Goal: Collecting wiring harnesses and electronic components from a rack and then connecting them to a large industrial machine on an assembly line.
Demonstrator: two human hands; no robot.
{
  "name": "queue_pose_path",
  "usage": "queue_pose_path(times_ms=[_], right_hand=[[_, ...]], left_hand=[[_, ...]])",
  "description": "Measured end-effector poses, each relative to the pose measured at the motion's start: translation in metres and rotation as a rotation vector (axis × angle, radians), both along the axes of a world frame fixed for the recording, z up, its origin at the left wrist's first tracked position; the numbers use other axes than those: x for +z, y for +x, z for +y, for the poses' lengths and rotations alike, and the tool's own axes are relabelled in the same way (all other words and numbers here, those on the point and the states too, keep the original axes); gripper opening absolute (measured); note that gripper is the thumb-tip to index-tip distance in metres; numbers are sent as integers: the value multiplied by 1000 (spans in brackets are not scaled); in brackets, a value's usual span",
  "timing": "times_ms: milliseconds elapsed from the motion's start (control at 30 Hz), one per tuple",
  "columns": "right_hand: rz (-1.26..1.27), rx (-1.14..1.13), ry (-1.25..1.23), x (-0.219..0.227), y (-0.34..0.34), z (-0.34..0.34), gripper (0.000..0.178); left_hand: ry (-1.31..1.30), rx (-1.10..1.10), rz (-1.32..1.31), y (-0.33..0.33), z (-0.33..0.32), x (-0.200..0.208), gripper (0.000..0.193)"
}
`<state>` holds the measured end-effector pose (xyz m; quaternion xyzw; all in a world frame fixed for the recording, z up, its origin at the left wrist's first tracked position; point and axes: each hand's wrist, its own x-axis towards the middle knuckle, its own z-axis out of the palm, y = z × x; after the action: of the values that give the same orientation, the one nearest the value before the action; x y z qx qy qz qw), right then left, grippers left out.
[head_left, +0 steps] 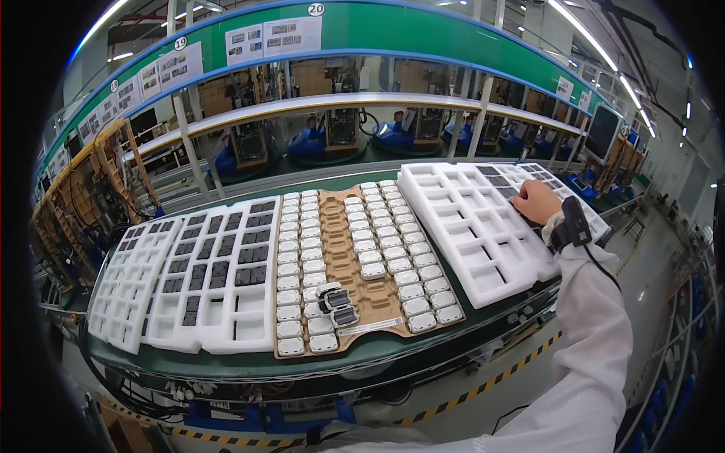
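Observation:
My right hand [535,201] reaches out in a white sleeve with a black strap and cable at the wrist [570,228]. It rests, fingers curled downward, on the far right part of a white foam tray [468,226], beside compartments holding flat dark parts [504,181]. Whether it grips one is hidden under the fingers. A brown cardboard tray [349,249] at the centre carries rows of small white modules [291,264]. Three darker pieces [337,303] lie loose on its front. My left hand is out of view.
Two more white foam trays [204,275] with dark parts lie to the left on the green belt [249,364]. Behind stand a metal shelf frame [317,102] with blue fixtures [313,140], a monitor [603,130] and a wooden rack [91,189]. Yellow-black tape [483,389] marks the floor.

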<state>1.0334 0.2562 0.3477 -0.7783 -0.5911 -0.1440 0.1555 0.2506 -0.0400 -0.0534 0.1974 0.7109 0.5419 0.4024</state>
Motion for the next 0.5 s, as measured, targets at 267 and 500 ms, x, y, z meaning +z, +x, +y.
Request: queue_pose_path(times_ms=[267,500], right_hand=[[-11,367,5,4,12,7,17],[-18,333,-128,50,20,84,15]], left_hand=[[-32,-219,443,-23,-19,-34,40],[324,-451,722,-34,-33,-42,45]])
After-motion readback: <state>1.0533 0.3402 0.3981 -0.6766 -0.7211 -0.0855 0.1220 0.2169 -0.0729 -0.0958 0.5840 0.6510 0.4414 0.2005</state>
